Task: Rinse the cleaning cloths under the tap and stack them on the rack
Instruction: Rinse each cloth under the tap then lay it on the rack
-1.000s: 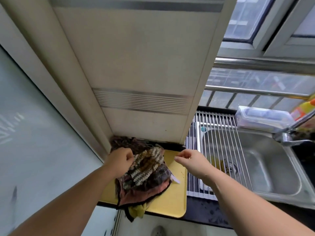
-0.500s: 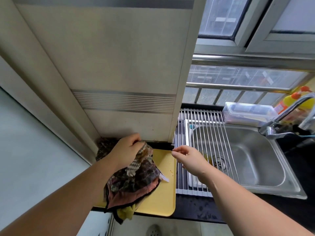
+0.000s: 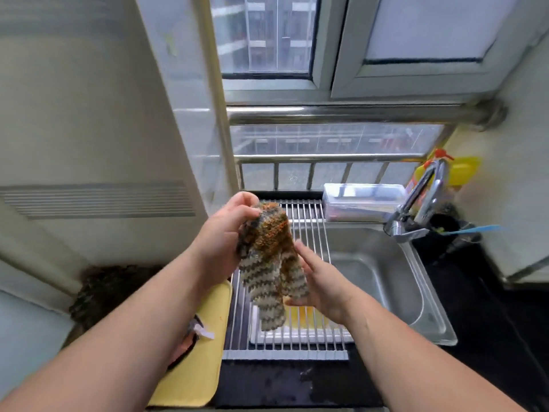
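Striped brown, orange and grey knitted cloth (image 3: 271,263) gripped at top in curled fingers of left hand (image 3: 225,233), hanging above steel-rod sink rack (image 3: 312,221). Right hand (image 3: 322,289) flat, fingers straight, touching cloth's lower right edge.

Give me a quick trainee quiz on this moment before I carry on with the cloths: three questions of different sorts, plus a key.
1. True or false: the striped cloth lies flat on the rack.
2. Which hand grips the cloth's top end? A. left B. right C. neither
3. Fill in: the rack lies across the left part of the ___.
Key: 1. False; it hangs above the rack. 2. A; the left hand grips it, and the right hand is open beside it. 3. sink.
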